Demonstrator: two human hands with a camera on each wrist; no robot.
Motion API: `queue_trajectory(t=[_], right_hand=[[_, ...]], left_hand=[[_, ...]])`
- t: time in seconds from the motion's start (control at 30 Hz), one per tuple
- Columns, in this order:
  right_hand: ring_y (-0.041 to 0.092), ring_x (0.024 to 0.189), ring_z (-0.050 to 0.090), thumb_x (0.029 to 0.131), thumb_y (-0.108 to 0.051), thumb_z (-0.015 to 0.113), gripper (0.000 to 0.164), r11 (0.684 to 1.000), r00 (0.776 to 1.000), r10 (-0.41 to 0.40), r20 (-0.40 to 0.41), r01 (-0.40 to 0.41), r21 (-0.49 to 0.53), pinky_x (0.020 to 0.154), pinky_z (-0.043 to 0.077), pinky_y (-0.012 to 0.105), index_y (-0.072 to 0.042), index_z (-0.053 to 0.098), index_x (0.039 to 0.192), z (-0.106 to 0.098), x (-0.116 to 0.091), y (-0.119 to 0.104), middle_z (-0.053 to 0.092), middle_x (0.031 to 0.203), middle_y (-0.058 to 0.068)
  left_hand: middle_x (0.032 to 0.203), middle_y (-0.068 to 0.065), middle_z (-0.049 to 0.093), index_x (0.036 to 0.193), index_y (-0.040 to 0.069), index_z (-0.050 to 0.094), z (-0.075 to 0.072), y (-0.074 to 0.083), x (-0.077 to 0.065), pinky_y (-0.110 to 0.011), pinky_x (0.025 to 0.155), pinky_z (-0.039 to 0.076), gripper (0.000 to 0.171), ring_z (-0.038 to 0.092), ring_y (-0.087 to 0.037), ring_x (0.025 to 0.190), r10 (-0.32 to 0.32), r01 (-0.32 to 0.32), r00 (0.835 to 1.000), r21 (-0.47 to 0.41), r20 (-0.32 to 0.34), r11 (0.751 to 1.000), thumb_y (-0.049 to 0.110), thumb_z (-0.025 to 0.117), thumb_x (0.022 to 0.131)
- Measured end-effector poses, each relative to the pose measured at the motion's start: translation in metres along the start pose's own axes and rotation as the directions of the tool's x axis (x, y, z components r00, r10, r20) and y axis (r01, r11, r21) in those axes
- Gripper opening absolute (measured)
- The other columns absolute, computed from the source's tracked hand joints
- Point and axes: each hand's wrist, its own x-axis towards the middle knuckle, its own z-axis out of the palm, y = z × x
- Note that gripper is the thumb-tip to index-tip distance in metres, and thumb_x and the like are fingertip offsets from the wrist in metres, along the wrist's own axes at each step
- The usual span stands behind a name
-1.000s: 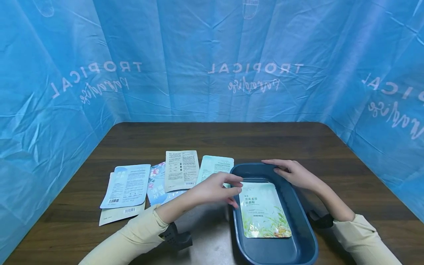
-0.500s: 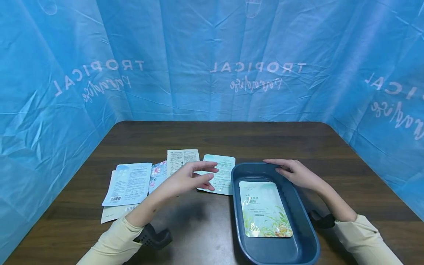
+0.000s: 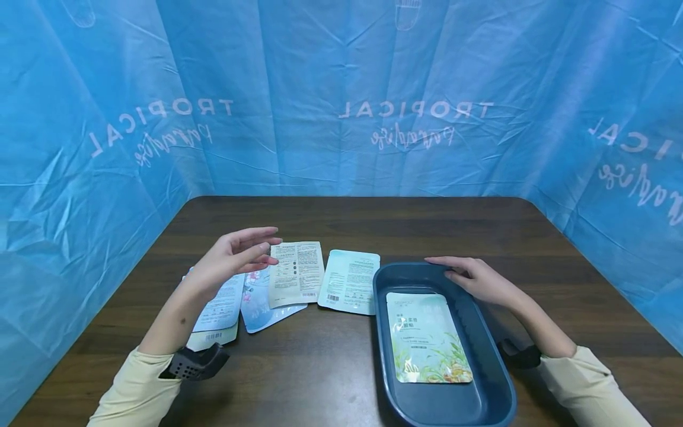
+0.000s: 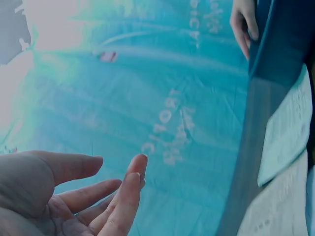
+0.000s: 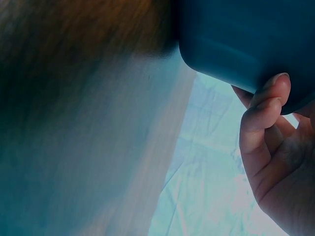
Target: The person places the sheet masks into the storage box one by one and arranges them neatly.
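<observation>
My left hand (image 3: 235,258), fingers loosely extended and holding nothing, hovers over the left group of sheet mask packets. Below it in the head view, a pale blue packet (image 3: 224,305) overlaps a cream one (image 3: 213,338), both partly hidden by my arm. Just right of the fingers lie a white printed packet (image 3: 296,276) and, under it, a blue floral packet (image 3: 261,311). My right hand (image 3: 480,281) grips the far right corner of a dark blue tray (image 3: 500,376), with thumb and fingers at its rim. A green sheet mask packet (image 3: 427,341) lies flat inside the tray.
Between the white packet and the tray lies a mint packet (image 3: 349,281), print side up. The dark wooden table (image 3: 299,379) ends at a blue curtain (image 3: 341,160) behind and at both sides. Each wrist carries a black strap-on camera (image 3: 194,362).
My left hand has moved left and away from the tray, over the mint and white packets to the left group. The right hand stays on the tray's rim.
</observation>
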Motion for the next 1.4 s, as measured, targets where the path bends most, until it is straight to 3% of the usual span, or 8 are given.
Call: queue_trajectory(t=[0.17,0.37,0.5,0.73,1.07,1.27,1.4], right_hand=[[0.029,0.114,0.053,0.092,0.008,0.05,0.043,1.0,1.0,-0.006,-0.007,0.006,-0.019,0.087,0.044,0.047,-0.004,0.051,0.134,0.0,-0.001,0.001,0.054,0.129,0.012],[0.03,0.113,0.054,0.093,0.006,0.051,0.042,1.0,1.0,-0.001,0.0,0.001,-0.009,0.088,0.044,0.048,-0.004,0.051,0.134,0.0,0.0,0.0,0.054,0.129,0.013],[0.028,0.113,0.054,0.092,0.007,0.05,0.044,1.0,1.0,0.009,-0.001,-0.009,-0.013,0.088,0.044,0.047,-0.005,0.051,0.134,0.0,0.0,0.002,0.054,0.129,0.011],[0.028,0.112,0.054,0.092,0.007,0.05,0.044,1.0,1.0,0.007,0.001,-0.007,-0.009,0.088,0.044,0.047,-0.006,0.051,0.134,0.001,0.001,0.002,0.054,0.129,0.011],[0.026,0.109,0.057,0.092,0.007,0.05,0.043,1.0,1.0,0.012,0.004,-0.012,-0.006,0.088,0.044,0.047,-0.006,0.051,0.134,0.001,0.001,0.003,0.055,0.128,0.011],[0.027,0.109,0.056,0.093,0.006,0.05,0.042,1.0,1.0,0.004,-0.003,-0.005,-0.008,0.087,0.045,0.047,-0.005,0.051,0.134,0.001,0.001,0.001,0.054,0.129,0.012],[0.03,0.11,0.055,0.093,0.005,0.05,0.042,1.0,1.0,-0.008,-0.004,0.008,0.005,0.087,0.044,0.049,-0.004,0.05,0.134,0.0,0.0,-0.001,0.054,0.129,0.015]], left_hand=[[0.131,-0.028,0.046,0.138,-0.006,0.037,-0.012,-0.016,-0.002,-0.041,0.087,0.047,0.047,0.061,-0.028,0.102,-0.066,0.067,0.997,0.011,-0.025,0.998,0.017,0.049,0.099],[0.138,-0.032,0.034,0.14,-0.01,0.029,-0.023,-0.042,0.0,-0.046,0.092,0.041,0.052,0.045,-0.044,0.118,-0.174,0.174,0.985,-0.015,-0.02,0.985,0.017,0.047,0.099],[0.142,-0.032,0.027,0.141,-0.01,0.023,-0.027,-0.058,0.003,-0.046,0.094,0.039,0.057,0.039,-0.045,0.123,-0.259,0.258,0.966,-0.066,-0.006,0.964,0.019,0.047,0.099],[0.143,-0.03,0.028,0.143,-0.007,0.023,-0.023,-0.076,0.009,-0.046,0.093,0.042,0.057,0.045,-0.038,0.121,-0.371,0.374,0.927,-0.165,0.05,0.913,0.021,0.047,0.099],[0.141,-0.031,0.029,0.143,-0.009,0.022,-0.013,-0.081,0.015,-0.037,0.087,0.047,0.053,0.052,-0.033,0.114,-0.407,0.409,0.911,-0.263,0.063,0.874,0.014,0.043,0.1],[0.139,-0.031,0.032,0.141,-0.01,0.025,-0.008,-0.081,0.02,-0.028,0.085,0.045,0.051,0.049,-0.026,0.108,-0.365,0.367,0.929,-0.241,0.054,0.898,0.012,0.043,0.099],[0.141,-0.028,0.033,0.142,-0.007,0.028,-0.003,-0.078,0.024,-0.038,0.092,0.038,0.051,0.04,-0.035,0.119,-0.367,0.375,0.927,-0.193,0.076,0.907,0.015,0.043,0.099]])
